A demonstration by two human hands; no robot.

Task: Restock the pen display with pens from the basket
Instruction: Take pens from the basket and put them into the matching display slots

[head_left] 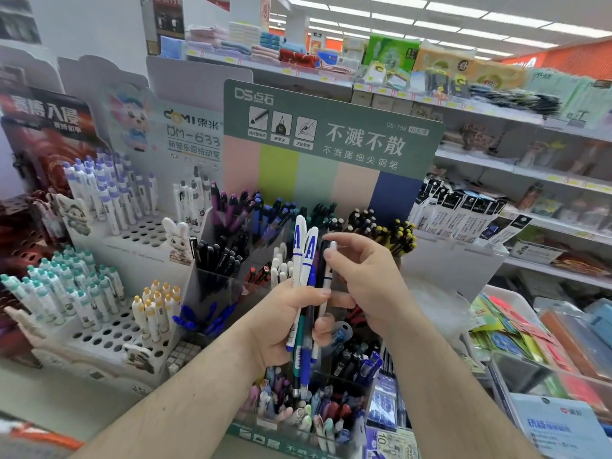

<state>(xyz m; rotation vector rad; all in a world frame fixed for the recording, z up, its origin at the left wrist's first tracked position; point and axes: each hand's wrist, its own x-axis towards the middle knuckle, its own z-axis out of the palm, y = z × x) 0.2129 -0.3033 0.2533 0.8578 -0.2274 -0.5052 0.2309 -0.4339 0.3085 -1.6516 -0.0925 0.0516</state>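
My left hand point(291, 321) grips a bunch of pens point(306, 260) upright in front of the pen display point(331, 134): two white pens with blue "A" caps, a blue one, a green one and a dark one. My right hand point(367, 276) pinches the top of a slim white pen point(328, 273) that stands in the same bunch. Behind the hands, the display's tiered clear compartments hold black point(220, 256), purple, blue and yellow-tipped pens point(402, 236). No basket is in view.
White perforated stands with white-and-purple pens point(109, 190) and teal-capped pens point(63, 286) fill the left. Low compartments of assorted pens point(308, 415) sit under my wrists. Boxed refills point(463, 213) and store shelves point(530, 167) run along the right, with packaged stationery point(546, 336) below.
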